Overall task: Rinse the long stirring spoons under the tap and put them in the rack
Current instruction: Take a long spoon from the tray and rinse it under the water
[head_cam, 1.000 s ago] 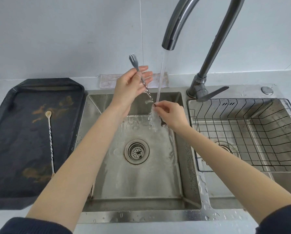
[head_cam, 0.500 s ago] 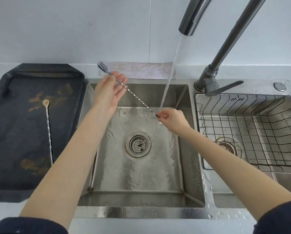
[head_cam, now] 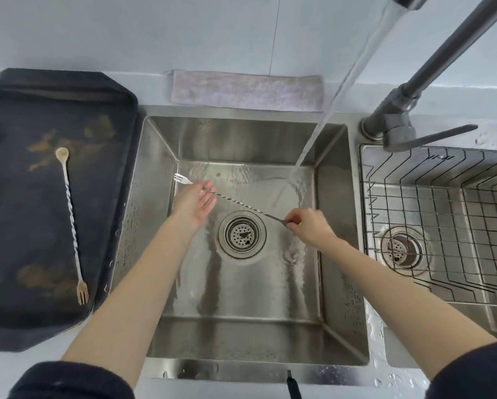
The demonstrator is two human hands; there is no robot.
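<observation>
A long twisted silver stirring spoon (head_cam: 241, 205) stretches across the left sink basin (head_cam: 241, 298), fork end at the left. My right hand (head_cam: 309, 224) pinches its right end, hiding the bowl. My left hand (head_cam: 195, 201) lies under the shaft near the fork end with straight fingers. Water (head_cam: 342, 90) runs from the tap (head_cam: 431, 70) and lands beyond the spoon at the basin's back right. A second, stained stirring spoon (head_cam: 71, 223) lies on the black tray (head_cam: 16, 197) at the left. The wire rack (head_cam: 443, 226) sits in the right basin with no spoons in it.
A folded grey cloth (head_cam: 247, 90) lies behind the sink against the wall. The tap lever (head_cam: 431, 138) points right over the rack's back edge. A drain strainer (head_cam: 242, 234) sits mid-basin. Brown stains mark the tray. Water drops cover the sink's right rim.
Both hands have lowered the spoon from upright under the stream to nearly flat over the drain. My right hand has moved right, out of the water. The camera has tilted downward.
</observation>
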